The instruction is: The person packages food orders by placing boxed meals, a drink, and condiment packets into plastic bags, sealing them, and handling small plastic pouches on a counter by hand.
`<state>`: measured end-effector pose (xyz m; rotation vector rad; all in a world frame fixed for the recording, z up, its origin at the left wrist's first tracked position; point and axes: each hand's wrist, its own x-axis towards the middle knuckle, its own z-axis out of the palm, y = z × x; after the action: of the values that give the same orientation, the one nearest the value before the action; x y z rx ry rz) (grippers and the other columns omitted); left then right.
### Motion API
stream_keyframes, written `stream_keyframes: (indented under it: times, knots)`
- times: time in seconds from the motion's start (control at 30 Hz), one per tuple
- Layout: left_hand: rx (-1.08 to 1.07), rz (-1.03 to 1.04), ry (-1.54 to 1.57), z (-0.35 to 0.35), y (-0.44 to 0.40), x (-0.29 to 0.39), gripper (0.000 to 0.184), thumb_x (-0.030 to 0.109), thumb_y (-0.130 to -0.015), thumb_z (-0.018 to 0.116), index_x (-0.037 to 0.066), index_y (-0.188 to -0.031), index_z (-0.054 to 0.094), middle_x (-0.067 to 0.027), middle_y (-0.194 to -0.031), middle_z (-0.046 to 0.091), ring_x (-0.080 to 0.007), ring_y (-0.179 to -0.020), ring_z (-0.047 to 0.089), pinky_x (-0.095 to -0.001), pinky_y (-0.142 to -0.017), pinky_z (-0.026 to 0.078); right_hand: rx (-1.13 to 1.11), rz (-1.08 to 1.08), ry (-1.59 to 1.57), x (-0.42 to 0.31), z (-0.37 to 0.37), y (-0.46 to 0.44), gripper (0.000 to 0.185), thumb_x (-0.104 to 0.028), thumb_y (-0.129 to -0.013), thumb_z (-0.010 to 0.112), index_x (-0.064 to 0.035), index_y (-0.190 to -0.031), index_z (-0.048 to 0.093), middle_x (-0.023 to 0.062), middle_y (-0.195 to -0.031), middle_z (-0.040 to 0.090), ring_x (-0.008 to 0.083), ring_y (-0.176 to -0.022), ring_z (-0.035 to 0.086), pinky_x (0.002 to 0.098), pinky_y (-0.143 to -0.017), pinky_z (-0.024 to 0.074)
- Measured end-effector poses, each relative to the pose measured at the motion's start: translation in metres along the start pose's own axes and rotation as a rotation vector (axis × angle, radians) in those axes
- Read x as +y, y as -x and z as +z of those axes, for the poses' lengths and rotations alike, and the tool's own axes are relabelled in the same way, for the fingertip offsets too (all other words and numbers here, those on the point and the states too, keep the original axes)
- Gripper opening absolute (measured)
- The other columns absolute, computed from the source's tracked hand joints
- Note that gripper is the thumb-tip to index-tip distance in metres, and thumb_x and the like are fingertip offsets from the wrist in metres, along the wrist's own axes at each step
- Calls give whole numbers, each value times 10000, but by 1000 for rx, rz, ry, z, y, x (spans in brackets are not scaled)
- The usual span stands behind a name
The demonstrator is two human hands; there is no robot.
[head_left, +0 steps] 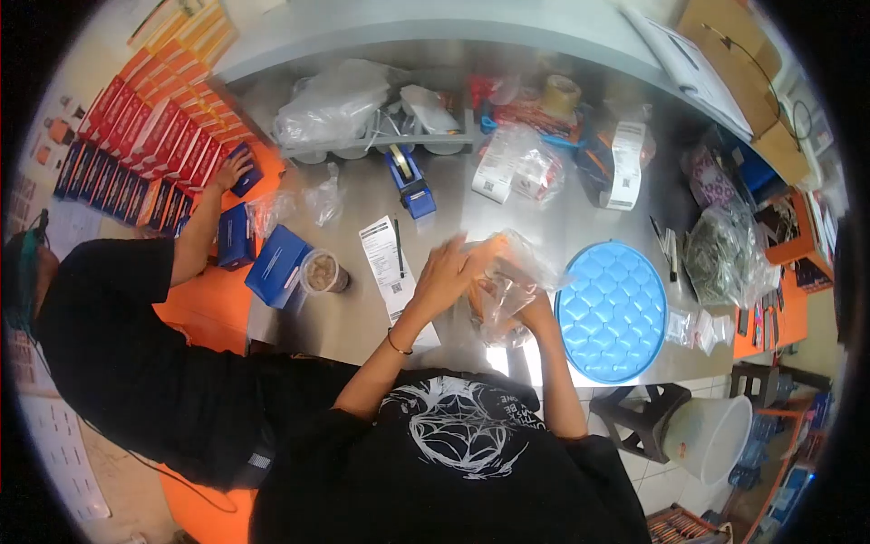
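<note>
Your clear plastic bag is held just above the worktop, in front of your torso and left of the blue quilted round. Your right hand appears to grip its near right side, the fingertips hidden by plastic; your left hand lies at its far left side with fingers extended and blurred, so whether they pinch the film cannot be told. Stage: apparently partway. Something orange shows through the film, suggesting that the bag is already filled; no finished closure can be made out. A printed slip lies flat beside your left forearm, a pen on it, apart from the bag. Closing and labelling therefore seem to remain. The tape dispenser stands farther back, touched by neither of your hands.
</note>
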<state>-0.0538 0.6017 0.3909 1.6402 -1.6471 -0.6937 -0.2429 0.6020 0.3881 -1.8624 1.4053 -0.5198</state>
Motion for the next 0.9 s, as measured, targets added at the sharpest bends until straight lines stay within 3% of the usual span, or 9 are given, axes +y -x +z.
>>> stream_keyframes:
  times: [0.1,0.2,0.27,0.4,0.47,0.6,0.67,0.8,0.9]
  knots:
    - [31,378,217,4,-1,58,649,340,-852,565,87,-1399,325,-255,-1263,495,-403,-1191,449,-398,-1030,342,-301,-79,322,15,-13,14,547,-525,-845,519,-131,-1224,553,136,-1156,603,315,-1055,570,414,-959,380]
    - [-62,667,-244,25,7,67,748,222,-793,631,131,-1433,255,-237,-1200,546,-368,-1145,507,-418,-980,396,-572,-89,700,2,-34,42,627,-594,-808,523,-165,-1265,523,132,-1158,606,330,-1146,518,512,-1029,269]
    - [-519,425,-241,24,-20,32,667,128,-719,654,152,-1345,428,-182,-1077,618,-326,-1034,586,-415,-882,468,-789,-9,806,-18,-69,60,538,-502,-811,569,-177,-1239,540,118,-1137,618,312,-1199,482,522,-1002,275]
    - [-103,485,-550,-24,-42,46,279,78,-702,588,90,-970,665,-138,-898,650,-326,-839,630,-375,-738,510,-395,-183,648,-26,-156,85,402,-142,-723,696,-179,-1105,574,77,-999,640,267,-1014,575,459,-925,307]
    - [-8,438,-571,-75,-34,89,276,60,-689,565,64,-952,650,-159,-886,639,-335,-837,618,-382,-728,497,-123,-235,536,-40,-190,86,315,-19,-702,652,-131,-990,590,63,-921,612,245,-861,582,415,-834,378]
    - [77,848,-315,-106,-42,75,180,25,-726,524,36,-859,645,-106,-858,649,-219,-879,627,-320,-738,466,262,-366,332,-69,-185,75,174,-10,-755,624,-76,-913,598,58,-875,586,182,-813,574,339,-781,428]
    - [-648,313,337,-121,-34,88,109,82,-759,553,34,-856,573,-21,-803,619,-136,-827,614,-262,-754,467,646,-462,-98,-75,-169,60,83,-59,-808,627,-36,-883,600,61,-857,592,133,-807,561,286,-761,450]
    - [-587,215,671,-115,-18,88,133,128,-814,585,49,-911,539,31,-793,579,-56,-778,541,-210,-713,435,846,-374,-374,-74,-138,18,159,-141,-831,650,-23,-934,622,88,-878,616,144,-820,561,279,-813,441]
    - [-618,263,545,-106,-6,78,257,96,-774,636,59,-1007,536,10,-781,583,-66,-727,519,-233,-645,389,879,-403,21,-79,-122,11,200,-184,-820,673,-31,-944,638,128,-878,619,179,-808,578,291,-748,447]
